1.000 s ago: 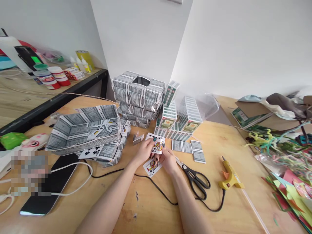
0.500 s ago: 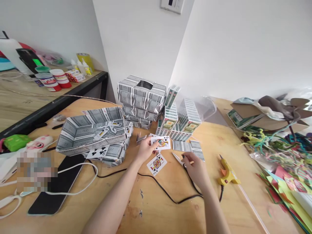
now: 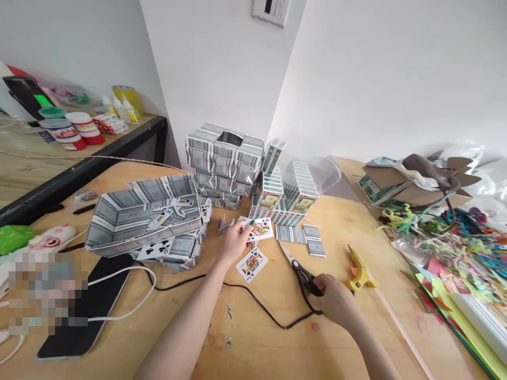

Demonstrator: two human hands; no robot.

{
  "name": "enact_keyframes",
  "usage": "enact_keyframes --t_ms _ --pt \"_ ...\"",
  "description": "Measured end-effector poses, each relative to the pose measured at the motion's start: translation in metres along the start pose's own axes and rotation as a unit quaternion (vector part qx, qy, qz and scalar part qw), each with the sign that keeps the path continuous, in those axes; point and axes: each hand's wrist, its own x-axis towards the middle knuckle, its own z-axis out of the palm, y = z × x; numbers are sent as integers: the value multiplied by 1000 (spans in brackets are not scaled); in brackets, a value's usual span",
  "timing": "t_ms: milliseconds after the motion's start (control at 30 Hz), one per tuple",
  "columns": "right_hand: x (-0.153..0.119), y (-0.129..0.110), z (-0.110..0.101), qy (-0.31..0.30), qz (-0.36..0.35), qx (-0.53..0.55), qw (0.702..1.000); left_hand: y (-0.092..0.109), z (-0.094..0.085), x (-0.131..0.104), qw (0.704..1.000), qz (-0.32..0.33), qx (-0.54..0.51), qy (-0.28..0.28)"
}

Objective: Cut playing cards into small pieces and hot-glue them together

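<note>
Between its thumb and fingers, my left hand [image 3: 234, 244] pinches a queen playing card [image 3: 262, 229] lying face up. A jack card [image 3: 252, 265] rests on the table just below it. My right hand [image 3: 333, 298] has its fingers closed on the black handles of a pair of scissors [image 3: 296, 265], whose blades point up and left; part of the handle is hidden. Beyond the blades lie face-down patterned cards [image 3: 291, 234]. A yellow glue gun [image 3: 361, 273] with a clear glue stick stands to the right of my right hand.
Left is an open box made of cards [image 3: 103, 227] with loose cards inside; behind is a stack of card-covered boxes [image 3: 225, 158]. Green card packs [image 3: 303, 192] stand beside it. A phone [image 3: 79, 322], a black cable [image 3: 263, 309] and craft scraps [image 3: 428, 227] also lie around.
My right hand has moved down and right from the scissors' pivot to their handles and closed there. My left hand still holds the queen card. The whole view has shifted slightly.
</note>
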Motion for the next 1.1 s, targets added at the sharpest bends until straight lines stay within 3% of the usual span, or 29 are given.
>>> enact_keyframes --t_ms 100,233,300,367,533,700,967,1100 --pt "-6 -7 -5 -77 33 173 981 0 1 0 1000 11 15 21" --pt "-16 -20 -1 -212 41 449 867 -2 2 1 998 12 18 53" --pt "-21 -28 4 -230 27 526 818 -3 1 1 997 9 23 76" --pt "-26 -37 10 -212 5 575 790 -2 1 1 994 6 24 102" --pt "-35 -52 19 -210 -52 599 771 0 0 2 988 -15 8 153" --pt "-33 -62 26 -232 -60 596 766 -4 -1 4 988 -5 29 154" --pt "-14 -86 34 -248 -60 670 697 -5 7 -1 989 27 70 127" --pt "-10 -92 36 -259 -56 686 678 -5 7 -1 988 36 85 123"
